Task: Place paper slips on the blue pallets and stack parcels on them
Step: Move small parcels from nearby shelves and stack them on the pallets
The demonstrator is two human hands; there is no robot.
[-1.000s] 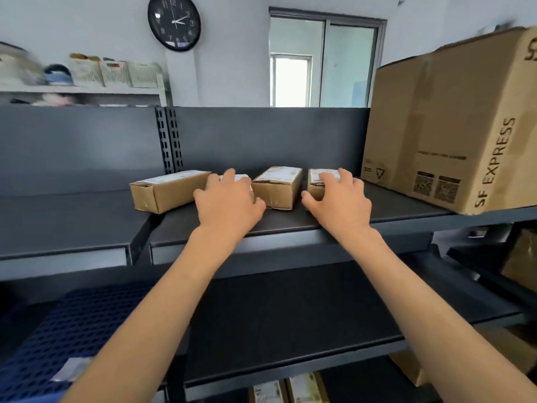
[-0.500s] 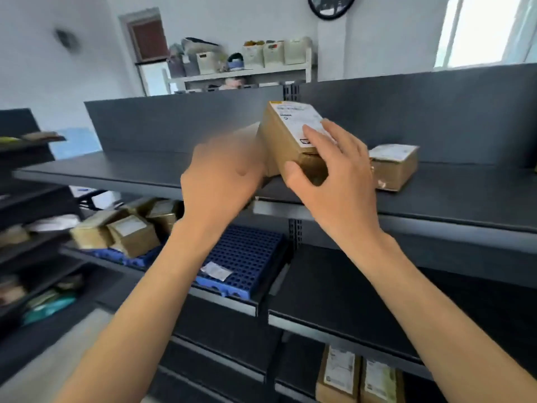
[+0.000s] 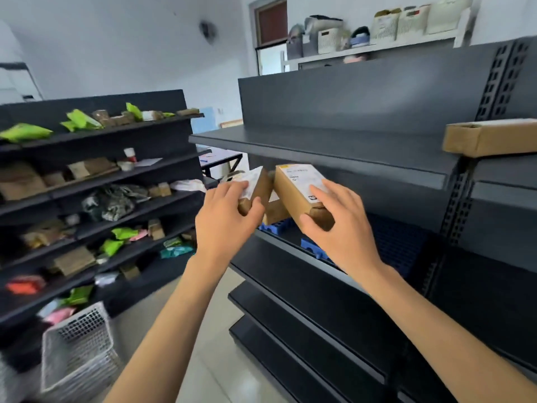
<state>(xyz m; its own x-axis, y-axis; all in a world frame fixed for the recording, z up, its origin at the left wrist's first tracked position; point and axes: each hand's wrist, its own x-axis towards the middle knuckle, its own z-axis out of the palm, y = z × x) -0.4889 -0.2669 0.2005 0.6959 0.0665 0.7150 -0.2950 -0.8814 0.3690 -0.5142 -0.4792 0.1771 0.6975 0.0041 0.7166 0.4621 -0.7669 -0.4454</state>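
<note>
Parcel gripped by left hand, second parcel by right hand, blue pallet just beyond

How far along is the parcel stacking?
Done: one stacked parcel seems to sit on the blue pallet. In hand: left hand grips a small parcel, right hand a labelled parcel. Left: both, plus the long parcel on the top shelf.

Single head-worn wide-angle cam, facing fwd & down along both forearms. Centre frame, near the lens: left hand and right hand. Close at right: grey shelf unit; farther off at left: second rack.
</note>
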